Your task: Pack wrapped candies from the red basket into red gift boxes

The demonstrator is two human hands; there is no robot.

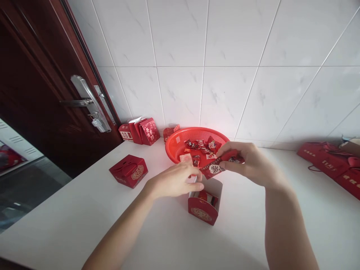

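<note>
My left hand [180, 179] is at the back left side of an open red gift box [203, 210]. Its curled fingers are on the box's side wall, and the thumb reaches over the opening. Inside the box lie some red wrapped pieces [208, 197]. Above the box's back right corner, my right hand [247, 163] pinches a red candy packet [215, 168] printed "SWEET SUGAR". More red wrapping shows within that hand, partly hidden by the fingers. Just behind both hands stands a red plastic basket [170, 148] with several wrapped candies [206, 145] in it.
A closed red box [128, 171] sits on the white table [92, 217] to the left. Several red boxes [149, 131] stand against the tiled wall [180, 90]. Red bags [329, 161] lie at the right. A dark wooden door [36, 75] is beyond the table's left edge.
</note>
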